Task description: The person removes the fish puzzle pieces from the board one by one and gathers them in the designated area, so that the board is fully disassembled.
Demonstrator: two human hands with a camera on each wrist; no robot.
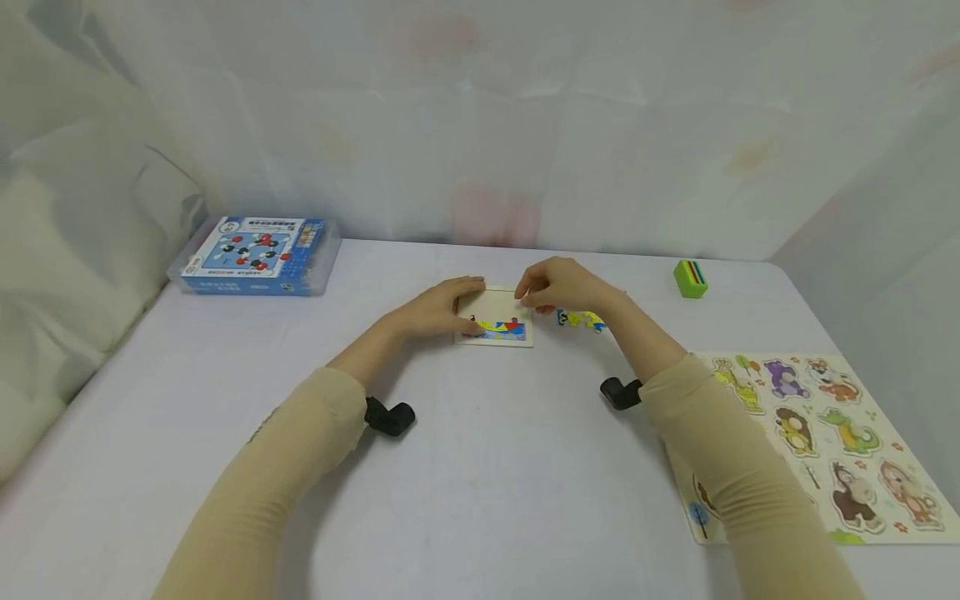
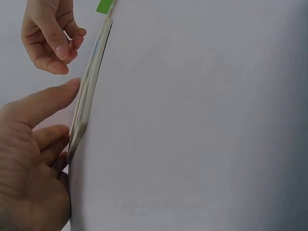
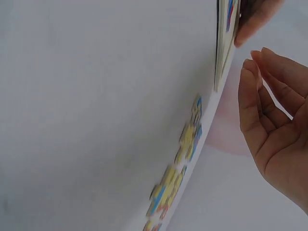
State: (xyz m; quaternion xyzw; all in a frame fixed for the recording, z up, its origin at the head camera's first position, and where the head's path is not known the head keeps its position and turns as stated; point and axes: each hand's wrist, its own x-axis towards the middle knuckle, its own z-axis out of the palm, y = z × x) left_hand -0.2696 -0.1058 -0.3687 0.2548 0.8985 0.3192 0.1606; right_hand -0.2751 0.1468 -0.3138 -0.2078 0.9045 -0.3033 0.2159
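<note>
The left hand (image 1: 442, 308) is at the left side of a small wooden frame (image 1: 491, 307), which lies flat on the white table (image 1: 487, 467). Its thumb and fingers are spread wide apart; the thumb touches the near left corner, and the fingers are along the left edge.

Inside the frame, a strip of joined colourful pieces (image 1: 502, 330) fills the near part, while the far part shows bare wood.

The right hand (image 1: 558, 285) is over the far right corner, with fingers bent toward the thumb and their tips close together; the view is small there, so I cannot tell if they hold a piece. Just right of the frame, loose puzzle pieces (image 1: 576, 319) lie on the table, partly behind this hand.

Farther right are a green block (image 1: 690, 282) and an animal board (image 1: 813, 400), which the right sleeve (image 1: 720, 450) partly covers. A blue box (image 1: 251, 254) lies at the far left.
</note>
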